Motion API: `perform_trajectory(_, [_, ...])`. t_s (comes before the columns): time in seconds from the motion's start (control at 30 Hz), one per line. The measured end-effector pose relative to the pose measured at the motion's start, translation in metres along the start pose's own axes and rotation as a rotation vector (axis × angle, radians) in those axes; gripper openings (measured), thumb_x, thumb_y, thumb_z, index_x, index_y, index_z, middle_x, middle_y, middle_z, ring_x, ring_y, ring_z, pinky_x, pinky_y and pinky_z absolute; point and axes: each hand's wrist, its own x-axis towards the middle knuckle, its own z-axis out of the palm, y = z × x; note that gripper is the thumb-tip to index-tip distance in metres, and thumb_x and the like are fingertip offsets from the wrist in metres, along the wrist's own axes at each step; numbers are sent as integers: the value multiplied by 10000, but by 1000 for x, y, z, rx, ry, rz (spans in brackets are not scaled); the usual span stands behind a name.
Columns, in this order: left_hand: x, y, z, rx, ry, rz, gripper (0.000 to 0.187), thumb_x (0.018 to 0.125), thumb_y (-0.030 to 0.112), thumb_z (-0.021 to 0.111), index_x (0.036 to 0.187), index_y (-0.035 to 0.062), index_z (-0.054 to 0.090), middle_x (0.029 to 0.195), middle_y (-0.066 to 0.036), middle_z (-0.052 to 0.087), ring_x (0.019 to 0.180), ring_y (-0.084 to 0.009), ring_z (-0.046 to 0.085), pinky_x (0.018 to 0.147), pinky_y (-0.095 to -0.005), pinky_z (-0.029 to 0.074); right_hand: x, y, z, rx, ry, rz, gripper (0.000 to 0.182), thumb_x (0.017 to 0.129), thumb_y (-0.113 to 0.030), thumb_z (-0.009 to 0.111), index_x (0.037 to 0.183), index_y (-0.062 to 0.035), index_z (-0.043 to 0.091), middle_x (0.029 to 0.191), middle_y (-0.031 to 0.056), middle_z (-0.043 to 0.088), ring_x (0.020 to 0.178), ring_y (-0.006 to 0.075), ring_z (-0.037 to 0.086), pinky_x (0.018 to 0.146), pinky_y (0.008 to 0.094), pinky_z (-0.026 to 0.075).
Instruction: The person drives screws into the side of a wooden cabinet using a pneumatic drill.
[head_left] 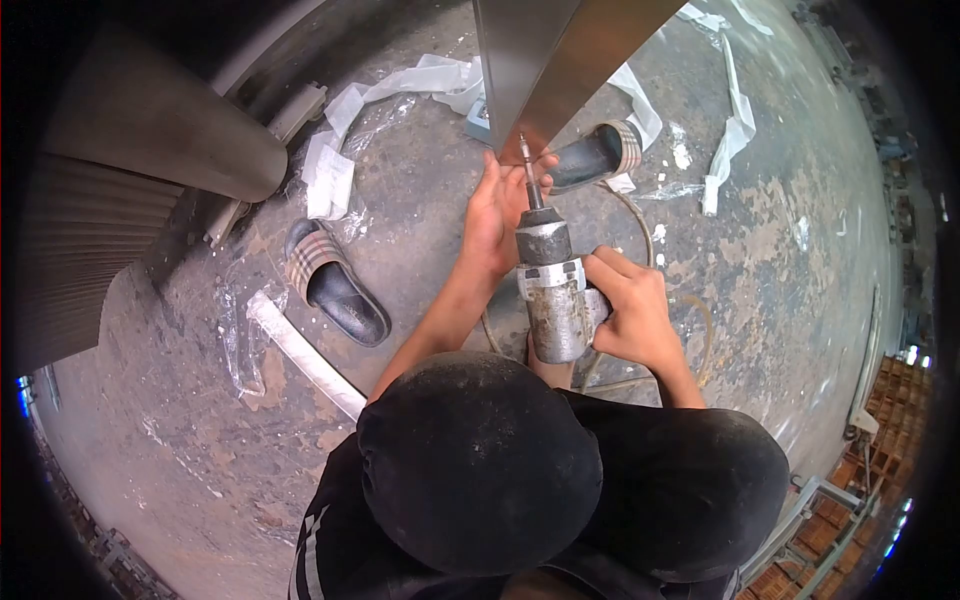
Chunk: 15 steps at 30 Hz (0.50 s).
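Observation:
A worn metal power driver [555,310] is gripped in my right hand [632,305], its long bit pointing up and away from me. The bit's tip lies over the lower end of a shiny metal panel [530,60]; whether it touches cannot be made out. My left hand [492,215] is at the panel's lower end, palm up, with fingers on both sides of the bit and partly behind the panel end. A thin hose [640,215] runs over the floor behind the driver.
Two sandals lie on the stained floor, one at the left [345,300] and one beside the panel [590,158]. White strips [310,360] are scattered around. A large metal piece [160,130] stands at upper left. My knees [480,460] are below my hands.

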Motion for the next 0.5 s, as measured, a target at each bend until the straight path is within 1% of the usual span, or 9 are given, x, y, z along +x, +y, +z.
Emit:
perform_trajectory(0.1, [0, 1, -1, -6, -8, 5, 537, 1101, 407, 317, 1326, -45, 497, 1224, -179, 574, 1157, -265, 571, 936, -344, 488, 0, 1, 1, -62, -4, 4, 498, 558, -49, 669, 1051, -113, 638, 840, 82, 573, 726, 364, 636, 584, 450, 473])
perform_trajectory(0.2, [2, 3, -5, -25, -43, -23, 547, 1101, 409, 315, 1328, -57, 489, 1222, -182, 571, 1162, -269, 567, 940, -344, 490, -1, -1, 4, 0, 18, 12, 506, 556, -51, 675, 1056, -119, 641, 841, 78, 576, 729, 359, 638, 586, 446, 476])
perform_trajectory(0.3, [1, 3, -5, -23, -2, -29, 547, 1103, 399, 315, 1331, -69, 481, 1215, -187, 568, 1151, -273, 565, 942, -342, 493, -1, -3, 3, -8, 22, 18, 515, 555, -52, 681, 1064, -124, 644, 841, 75, 578, 732, 353, 641, 590, 440, 478])
perform_trajectory(0.4, [2, 2, -5, -60, -25, -12, 534, 1105, 386, 317, 1331, -70, 479, 1213, -191, 562, 1138, -272, 563, 939, -340, 495, 0, -4, 2, -60, 15, 18, 520, 557, -51, 683, 1070, -127, 646, 840, 74, 580, 738, 350, 644, 592, 437, 478])
perform_trajectory(0.5, [1, 2, -4, -82, -18, -3, 525, 1106, 377, 319, 1329, -71, 478, 1212, -194, 557, 1133, -270, 559, 938, -336, 495, 0, -4, 2, -42, 9, 16, 510, 560, -50, 680, 1064, -125, 644, 838, 76, 579, 738, 351, 643, 593, 438, 477])
